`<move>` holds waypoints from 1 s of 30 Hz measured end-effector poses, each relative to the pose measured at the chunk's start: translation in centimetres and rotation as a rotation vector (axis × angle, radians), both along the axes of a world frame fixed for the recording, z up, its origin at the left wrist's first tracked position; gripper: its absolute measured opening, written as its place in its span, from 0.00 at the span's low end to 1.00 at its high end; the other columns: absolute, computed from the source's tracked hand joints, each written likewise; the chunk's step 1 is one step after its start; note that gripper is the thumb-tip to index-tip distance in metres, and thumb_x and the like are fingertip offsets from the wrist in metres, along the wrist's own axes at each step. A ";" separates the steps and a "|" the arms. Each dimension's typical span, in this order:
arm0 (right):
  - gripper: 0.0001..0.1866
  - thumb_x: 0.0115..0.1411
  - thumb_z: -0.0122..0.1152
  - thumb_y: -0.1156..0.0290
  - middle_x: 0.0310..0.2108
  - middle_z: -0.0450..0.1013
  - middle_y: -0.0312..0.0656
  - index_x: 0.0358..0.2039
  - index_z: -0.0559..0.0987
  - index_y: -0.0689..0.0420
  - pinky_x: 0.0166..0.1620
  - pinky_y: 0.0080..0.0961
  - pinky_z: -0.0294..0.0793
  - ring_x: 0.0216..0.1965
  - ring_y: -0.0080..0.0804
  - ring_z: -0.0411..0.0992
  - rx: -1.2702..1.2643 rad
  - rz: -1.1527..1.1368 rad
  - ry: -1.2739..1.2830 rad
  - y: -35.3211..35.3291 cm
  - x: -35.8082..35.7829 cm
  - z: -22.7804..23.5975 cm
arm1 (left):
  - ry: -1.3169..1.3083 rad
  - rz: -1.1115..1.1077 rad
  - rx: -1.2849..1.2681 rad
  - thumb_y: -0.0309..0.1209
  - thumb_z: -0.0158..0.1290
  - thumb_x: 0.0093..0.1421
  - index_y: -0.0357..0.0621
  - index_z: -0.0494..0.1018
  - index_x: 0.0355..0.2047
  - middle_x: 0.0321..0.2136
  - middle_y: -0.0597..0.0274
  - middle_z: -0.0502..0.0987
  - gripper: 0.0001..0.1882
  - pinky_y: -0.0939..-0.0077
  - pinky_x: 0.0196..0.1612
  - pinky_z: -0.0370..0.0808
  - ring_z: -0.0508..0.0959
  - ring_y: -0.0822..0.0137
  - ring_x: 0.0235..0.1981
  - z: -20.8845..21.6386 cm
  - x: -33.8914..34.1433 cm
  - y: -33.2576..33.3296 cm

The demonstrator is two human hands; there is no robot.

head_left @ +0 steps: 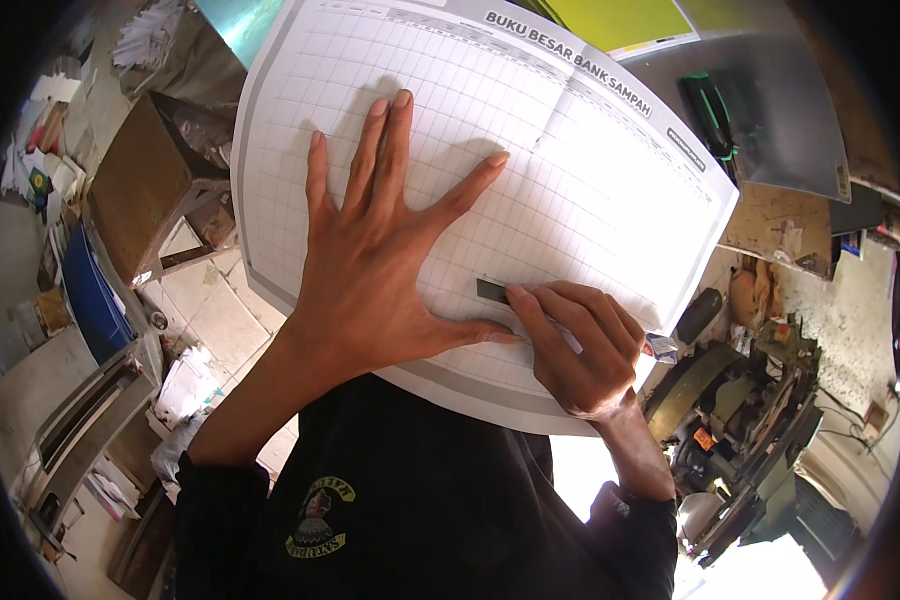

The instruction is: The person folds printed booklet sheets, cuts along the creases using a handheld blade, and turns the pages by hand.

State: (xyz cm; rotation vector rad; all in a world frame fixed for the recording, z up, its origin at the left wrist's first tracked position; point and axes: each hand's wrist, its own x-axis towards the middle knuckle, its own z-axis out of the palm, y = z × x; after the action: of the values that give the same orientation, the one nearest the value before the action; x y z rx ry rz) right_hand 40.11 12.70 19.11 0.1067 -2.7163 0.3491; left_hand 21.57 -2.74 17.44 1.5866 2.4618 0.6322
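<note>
A large white sheet (610,220) printed with a table grid and a grey border is spread in front of me, its near edge against my black shirt. My left hand (370,250) lies flat on it, fingers spread and thumb stretched toward the right hand. Low on the sheet, right of the left thumb, my right hand (585,345) is closed around a small dark grey rectangular block (491,291). Only one end of the block shows past my fingertips, touching or just over the grid; the rest is hidden in the hand.
Beyond the sheet's right corner, a black-and-green tool (708,115) lies on a shiny grey sheet (780,110) over a wooden tabletop (780,228). A brown cardboard box (145,190) stands at left, near a blue panel (92,290). Dark machinery (745,410) crowds the lower right.
</note>
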 end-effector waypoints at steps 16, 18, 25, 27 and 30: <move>0.24 0.46 0.71 0.72 0.40 0.84 0.42 0.46 0.86 0.62 0.29 0.19 0.74 0.36 0.29 0.82 0.082 -0.075 0.100 -0.9 -0.2 -0.8 | -0.031 0.010 -0.046 0.77 0.67 0.29 0.72 0.61 0.73 0.76 0.36 0.43 0.68 0.21 0.70 0.30 0.41 0.37 0.77 0.7 0.1 0.1; 0.21 0.48 0.69 0.75 0.39 0.84 0.42 0.46 0.86 0.64 0.28 0.21 0.74 0.34 0.29 0.82 0.086 -0.079 0.109 -0.8 -0.3 -0.8 | -0.030 0.008 -0.042 0.77 0.68 0.30 0.72 0.61 0.73 0.76 0.35 0.43 0.68 0.21 0.70 0.31 0.41 0.36 0.77 0.7 0.1 0.2; 0.18 0.49 0.71 0.88 0.30 0.83 0.45 0.43 0.87 0.64 0.29 0.28 0.82 0.30 0.35 0.83 -0.090 -0.258 0.269 2.0 -1.4 0.7 | -0.023 -0.003 -0.041 0.81 0.62 0.34 0.69 0.63 0.72 0.75 0.34 0.43 0.65 0.21 0.69 0.31 0.42 0.34 0.77 0.8 0.2 0.0; 0.16 0.51 0.72 0.88 0.30 0.83 0.46 0.42 0.87 0.65 0.31 0.27 0.81 0.31 0.35 0.83 -0.098 -0.285 0.268 2.0 -2.1 2.5 | -0.028 -0.002 -0.035 0.81 0.60 0.36 0.70 0.62 0.72 0.75 0.33 0.43 0.64 0.20 0.69 0.30 0.42 0.35 0.77 0.9 0.3 -0.1; 0.17 0.53 0.72 0.87 0.32 0.83 0.44 0.44 0.87 0.61 0.33 0.26 0.82 0.32 0.33 0.82 -0.177 -0.374 0.204 2.8 -2.4 3.3 | -0.019 -0.012 -0.033 0.81 0.61 0.35 0.65 0.63 0.72 0.75 0.33 0.43 0.66 0.19 0.68 0.32 0.42 0.32 0.76 1.3 0.9 -0.5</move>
State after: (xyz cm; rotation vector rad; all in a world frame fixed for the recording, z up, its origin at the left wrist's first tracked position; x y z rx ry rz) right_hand 37.70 15.54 22.43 -0.3886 -2.4239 0.4366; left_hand 22.47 -3.27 18.71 1.5748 2.4345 0.5984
